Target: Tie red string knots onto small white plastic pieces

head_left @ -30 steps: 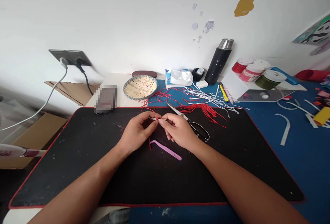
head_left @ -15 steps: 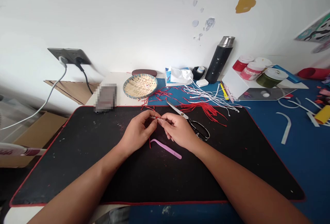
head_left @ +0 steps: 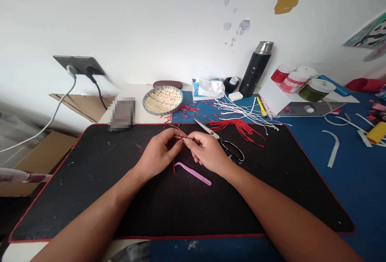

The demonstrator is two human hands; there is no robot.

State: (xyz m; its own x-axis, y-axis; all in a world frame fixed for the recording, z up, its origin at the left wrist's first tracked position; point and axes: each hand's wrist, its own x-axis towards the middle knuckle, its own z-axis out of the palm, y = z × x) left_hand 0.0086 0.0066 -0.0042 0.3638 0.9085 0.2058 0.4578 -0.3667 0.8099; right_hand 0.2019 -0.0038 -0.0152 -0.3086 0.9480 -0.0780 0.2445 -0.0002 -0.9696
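The left hand and right hand pinch the red cord, seemingly light, soft and limp, best held close to where they meet.

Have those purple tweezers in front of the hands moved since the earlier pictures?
No. The purple tweezers keep the same place on the black mat; only the whole view shifted slightly.

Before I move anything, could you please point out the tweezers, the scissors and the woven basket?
Purple bent-tip tweezers (head_left: pixel 194 174), head view: middle of the body.
Scissors (head_left: pixel 212 133), head view: metal near the pivot.
Woven basket (head_left: pixel 158 103), head view: inside of the woven bottom.
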